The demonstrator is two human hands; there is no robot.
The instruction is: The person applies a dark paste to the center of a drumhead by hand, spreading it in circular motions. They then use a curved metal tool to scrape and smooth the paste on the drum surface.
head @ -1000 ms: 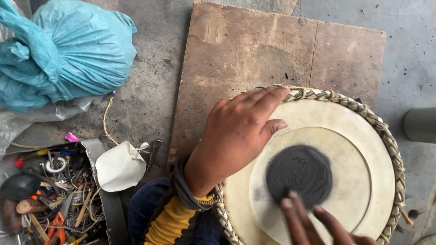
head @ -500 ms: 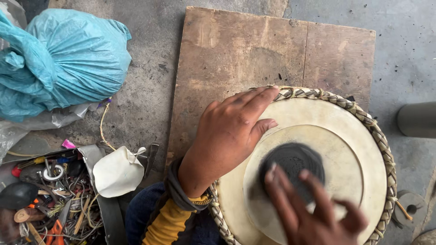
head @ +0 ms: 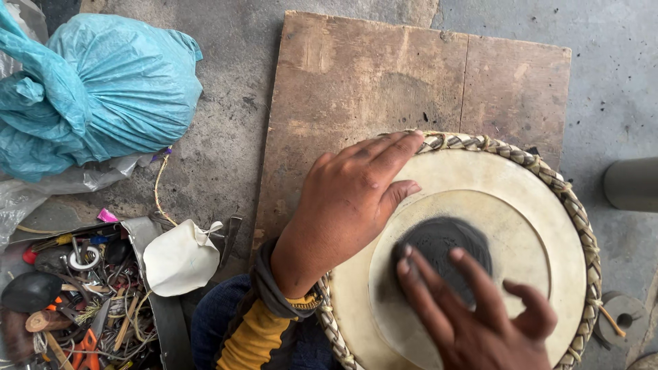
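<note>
A round hand drum with a pale skin head (head: pixel 521 199), ringed by a braided tan leather rim, lies face-up at the lower right, partly over a worn brown wooden board (head: pixel 384 75) that rests on the grey concrete floor (head: pixel 233 137). At the centre of the drum head sits a black circular patch (head: pixel 445 243).

The left hand (head: pixel 349 199) lies flat on the upper-left part of the drum head, palm down, its fingers (head: pixel 397 151) stretched out and open, gripping nothing; the longest fingertip reaches the braided rim. The wrist wears a dark band over a yellow and dark blue sleeve (head: pixel 253 336).

The right hand (head: pixel 473 315) comes in from below the black patch, fingers (head: pixel 425 274) spread and open, holding nothing; its fingertips rest on the black patch.

Left of the drum, near the sleeve, lies a crumpled off-white scrap of hide (head: pixel 179 259). Further left of the drum is a grey tray of mixed small tools and wires (head: pixel 75 301). Up and well to the left of the drum sits a knotted light-blue plastic bag (head: pixel 96 89). Just right of the drum stands a grey cylinder (head: pixel 632 183), cut off by the frame edge.
</note>
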